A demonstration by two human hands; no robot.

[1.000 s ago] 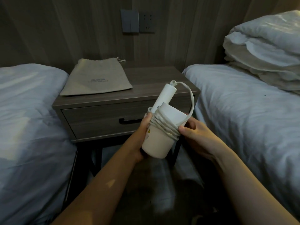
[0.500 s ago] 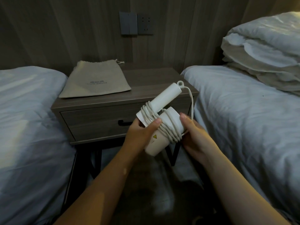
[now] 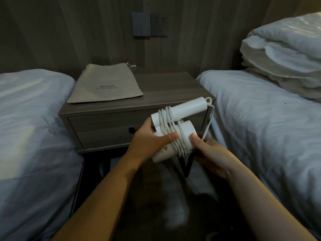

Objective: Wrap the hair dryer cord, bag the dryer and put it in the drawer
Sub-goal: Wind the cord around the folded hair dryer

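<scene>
The left hand (image 3: 151, 141) grips the white plastic hair dryer (image 3: 188, 133) from the left, with the thumb laid across the coils of the white cord (image 3: 171, 129) and the fingers curled behind the barrel. The right hand (image 3: 211, 153) holds the barrel's other end, thumb pressed on top and fingers curled underneath. A loose strand of cord drops from the tip of the folded handle into this grip; I cannot tell whether the fingers pinch it. The cord is wound many times around barrel and handle together.

The dryer is held in the air in front of the grey wood-grain nightstand (image 3: 173, 87), before the right part of its closed drawer (image 3: 104, 131). A flat beige drawstring cloth bag (image 3: 106, 84) lies on the left of the nightstand's top. A white-sheeted bed (image 3: 31, 122) stands left of the nightstand. Another bed (image 3: 260, 115) stands to its right, with a folded white duvet (image 3: 286, 54) on it. On the wall above the nightstand are a dark switch (image 3: 140, 24) and socket (image 3: 159, 24).
</scene>
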